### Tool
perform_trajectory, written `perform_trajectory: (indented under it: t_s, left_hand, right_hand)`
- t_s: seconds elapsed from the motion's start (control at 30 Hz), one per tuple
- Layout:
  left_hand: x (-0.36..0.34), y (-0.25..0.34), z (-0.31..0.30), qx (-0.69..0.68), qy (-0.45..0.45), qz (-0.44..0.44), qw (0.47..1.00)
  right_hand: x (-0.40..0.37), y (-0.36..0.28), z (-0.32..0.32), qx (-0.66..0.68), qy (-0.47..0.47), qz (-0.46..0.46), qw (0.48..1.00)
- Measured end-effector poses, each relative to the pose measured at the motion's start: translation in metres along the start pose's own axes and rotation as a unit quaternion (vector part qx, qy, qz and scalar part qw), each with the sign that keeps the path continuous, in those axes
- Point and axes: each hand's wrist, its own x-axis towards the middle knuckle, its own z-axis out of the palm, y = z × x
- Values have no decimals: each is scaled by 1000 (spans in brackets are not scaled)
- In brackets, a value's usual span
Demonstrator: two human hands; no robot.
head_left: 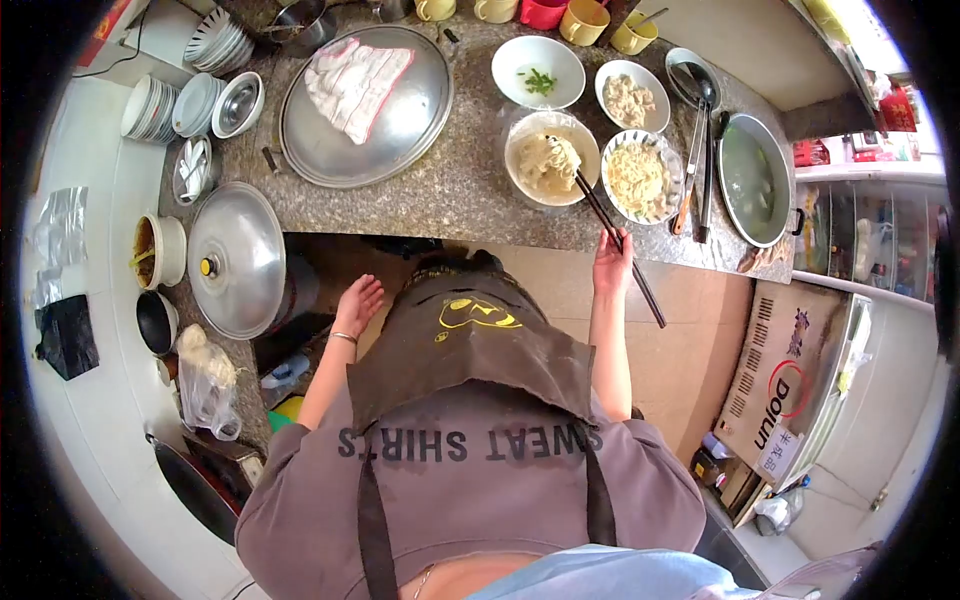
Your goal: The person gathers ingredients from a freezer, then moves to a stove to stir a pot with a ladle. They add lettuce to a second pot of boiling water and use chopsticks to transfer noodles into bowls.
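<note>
My right hand (613, 262) grips a pair of dark chopsticks (648, 295) at the counter's front edge. Their tips reach into a pale bowl (577, 196) lined with clear plastic and lift a clump of noodles (549, 163). Against its right side stands a patterned bowl (676, 205) of plain noodles. Behind are a white bowl (510, 70) with chopped greens at the bottom and a smaller bowl (661, 112) holding pale pieces of food. Away from the counter, my left hand (360, 303) hangs low at my left side, fingers extended and nothing in it.
Right of the bowls lie tongs (692, 165) and a ladle (708, 95), beside a metal basin (745, 230) of liquid. A large round lid (425, 125) with a cloth (358, 80) sits left. A lidded pot (240, 270) stands at my left, a Dojun carton (785, 375) at right.
</note>
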Motion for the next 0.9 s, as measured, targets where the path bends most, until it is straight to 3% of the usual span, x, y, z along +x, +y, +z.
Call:
perform_trajectory:
  t_s: [0.13, 0.2, 0.33, 0.57, 0.67, 0.73, 0.8, 0.87, 0.9]
  left_hand:
    - [6, -3, 2, -10, -6, 2, 1000]
    - [2, -1, 9, -2, -5, 4, 1000]
    - [5, -3, 12, -1, -19, 5, 1000]
    - [18, -7, 9, -16, -20, -7, 1000]
    - [17, -8, 9, -11, -17, -9, 1000]
    - [16, -6, 9, -3, -13, -9, 1000]
    - [17, -5, 9, -14, -18, -6, 1000]
    - [18, -3, 7, -10, -15, -5, 1000]
    - [19, -3, 6, -6, -15, -7, 1000]
  right_hand:
    - [-6, -10, 13, -38, -35, 1, 999]
    - [-11, -14, 30, -55, -9, -25, 998]
    - [-18, -29, 64, -177, -44, -79, 980]
    - [-24, -66, 107, -469, -69, -213, 854]
    - [-27, -56, 114, -503, -121, -151, 842]
    - [-21, -47, 112, -475, -137, -159, 855]
    - [-13, -43, 108, -507, -121, -206, 828]
    - [-10, -33, 104, -493, -133, -161, 845]
    - [-8, -33, 103, -482, -118, -188, 848]
